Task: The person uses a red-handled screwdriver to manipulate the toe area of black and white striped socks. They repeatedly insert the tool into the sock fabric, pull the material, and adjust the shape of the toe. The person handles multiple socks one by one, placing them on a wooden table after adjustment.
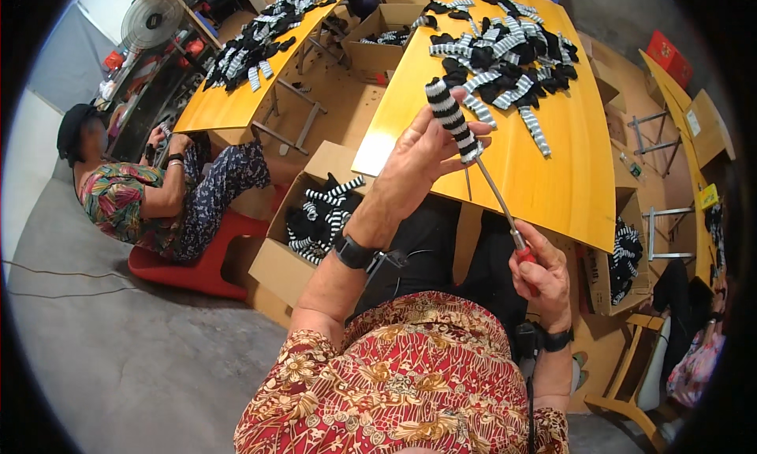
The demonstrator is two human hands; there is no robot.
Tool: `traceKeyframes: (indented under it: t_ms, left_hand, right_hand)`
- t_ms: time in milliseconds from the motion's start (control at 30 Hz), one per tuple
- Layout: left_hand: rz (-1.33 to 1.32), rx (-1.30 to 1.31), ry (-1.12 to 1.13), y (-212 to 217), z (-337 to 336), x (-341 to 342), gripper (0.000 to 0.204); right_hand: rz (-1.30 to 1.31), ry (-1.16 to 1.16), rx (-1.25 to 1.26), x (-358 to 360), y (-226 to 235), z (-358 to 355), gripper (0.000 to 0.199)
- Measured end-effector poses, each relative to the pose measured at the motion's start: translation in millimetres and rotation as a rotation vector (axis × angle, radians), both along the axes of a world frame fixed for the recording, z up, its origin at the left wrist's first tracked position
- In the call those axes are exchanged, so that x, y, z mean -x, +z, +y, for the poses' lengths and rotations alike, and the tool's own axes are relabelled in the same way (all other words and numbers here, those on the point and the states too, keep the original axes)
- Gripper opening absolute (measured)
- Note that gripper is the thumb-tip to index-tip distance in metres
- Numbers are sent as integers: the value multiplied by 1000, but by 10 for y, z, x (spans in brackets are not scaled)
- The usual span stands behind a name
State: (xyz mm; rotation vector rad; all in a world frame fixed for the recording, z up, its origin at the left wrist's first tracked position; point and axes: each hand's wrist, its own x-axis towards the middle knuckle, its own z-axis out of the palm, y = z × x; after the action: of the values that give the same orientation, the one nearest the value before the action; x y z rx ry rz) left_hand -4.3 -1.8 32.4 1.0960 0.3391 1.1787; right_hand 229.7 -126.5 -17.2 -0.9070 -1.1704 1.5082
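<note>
Above the near edge of the yellow table, my left hand (pixel 426 150) has its fingers and thumb closed round a black-and-white striped knitted tube (pixel 449 115). The tube stands tilted, its pale end downward; whether it is a sock or a glove part I cannot tell. A screwdriver (pixel 495 187) is gripped by its red handle in my right hand (pixel 542 271). Its long metal shaft slants up to the tube's lower end; the tip is hidden there. Farther back on the table lies a loose pile of black and striped knitted pieces (pixel 505 52).
Open cartons of striped knits stand at left (pixel 315 217) and right (pixel 623 257). On the left, a co-worker (pixel 130 182) sits on a red plastic chair (pixel 201 257) by another yellow table (pixel 221 107) heaped with knits. Another person (pixel 698 359) is at far right near a wooden chair (pixel 631 375).
</note>
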Motion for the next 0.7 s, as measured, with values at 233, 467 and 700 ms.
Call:
traceKeyframes:
  t_ms: [233, 467, 700]
  left_hand:
    - [-104, 131, 4, -246, 386, -111, 34]
    - [-233, 200, 134, -410, 344, -337, 31]
    - [-71, 97, 206, -302, 208, -286, 22]
  right_hand:
    - [-74, -9, -54, 59, -1, 73, 50]
    - [12, -92, -83, 219, -161, -22, 51]
    - [71, -33, -71, 196, -194, 12, 50]
